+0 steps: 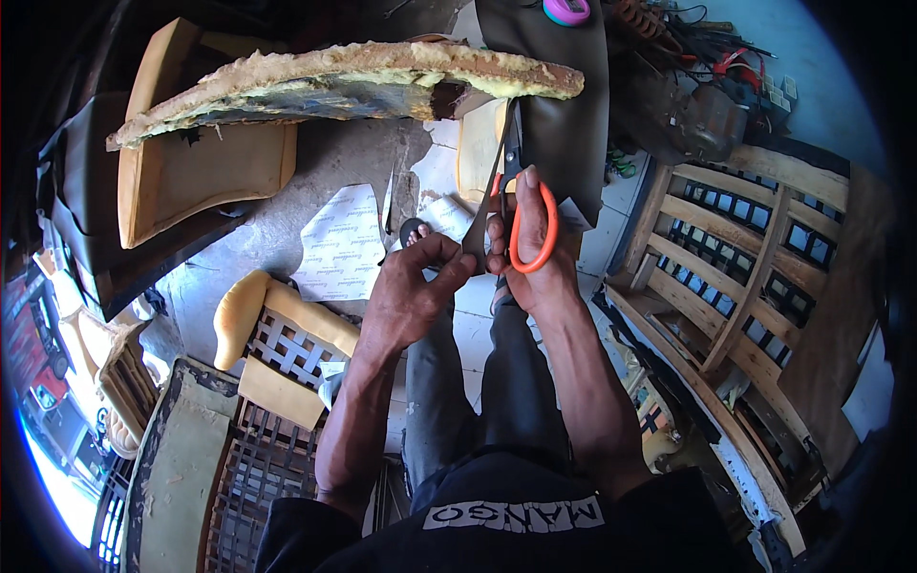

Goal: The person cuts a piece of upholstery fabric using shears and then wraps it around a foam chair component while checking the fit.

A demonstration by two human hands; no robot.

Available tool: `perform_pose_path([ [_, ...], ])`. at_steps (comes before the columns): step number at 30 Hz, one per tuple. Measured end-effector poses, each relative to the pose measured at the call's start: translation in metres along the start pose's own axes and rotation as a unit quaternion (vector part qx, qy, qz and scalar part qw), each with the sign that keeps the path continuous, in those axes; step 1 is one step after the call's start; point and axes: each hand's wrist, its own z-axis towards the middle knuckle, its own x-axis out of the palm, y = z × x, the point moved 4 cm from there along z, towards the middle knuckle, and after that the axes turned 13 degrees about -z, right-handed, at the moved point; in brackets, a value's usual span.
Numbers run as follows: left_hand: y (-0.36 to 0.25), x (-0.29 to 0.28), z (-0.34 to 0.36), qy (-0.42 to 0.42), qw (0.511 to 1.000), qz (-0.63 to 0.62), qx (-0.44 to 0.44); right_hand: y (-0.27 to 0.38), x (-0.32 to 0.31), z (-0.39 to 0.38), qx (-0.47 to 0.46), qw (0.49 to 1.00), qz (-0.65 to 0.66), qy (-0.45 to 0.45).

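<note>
In front of me, my right hand [537, 229] is closed around scissors with orange handles [547, 250]. Their dark blades point away from me, toward a long foam-edged panel [344, 69]. My left hand [420, 285] pinches the lower end of a narrow dark strip [479, 222] between thumb and fingers. That strip runs up beside the scissors, and the right fingertips are close to its lower part. Whether they touch it I cannot tell. The panel has ragged yellowish foam along its edge and lies beyond both hands.
A yellow padded piece [210, 177] lies at the far left, and patterned white sheets [341, 246] are on the floor. On the left is a padded frame with woven webbing [304, 334]. A wooden slatted frame [726, 277] stands at the right. Dark sheet material [564, 134] hangs ahead.
</note>
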Motion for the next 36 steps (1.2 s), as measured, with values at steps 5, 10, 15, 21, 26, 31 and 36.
perform_pose_path([
  [5, -0.001, -0.005, 0.0, 0.005, 1.0, 0.022, 0.01, -0.004, -0.001, 0.004, 0.0, 1.0, -0.006, -0.018],
  [10, 0.009, -0.014, 0.007, -0.001, 0.999, -0.034, 0.017, 0.004, -0.003, -0.001, -0.028, 0.999, -0.036, -0.018],
  [15, 0.033, -0.05, 0.037, -0.081, 0.995, -0.032, 0.054, 0.019, -0.015, -0.033, -0.016, 0.994, -0.1, 0.038],
  [21, -0.007, -0.027, 0.066, -0.305, 0.884, 0.219, 0.279, 0.077, -0.081, -0.058, 0.002, 0.896, -0.444, 0.003],
  [26, -0.036, 0.058, 0.104, -0.289, 0.893, 0.06, 0.34, 0.135, -0.098, -0.019, 0.015, 0.837, -0.545, 0.044],
  [31, -0.04, 0.087, 0.126, -0.376, 0.871, 0.042, 0.314, 0.16, -0.102, 0.013, -0.008, 0.755, -0.651, 0.078],
  [36, -0.037, 0.087, 0.13, -0.44, 0.834, 0.064, 0.328, 0.176, -0.102, 0.038, -0.006, 0.712, -0.689, 0.136],
])
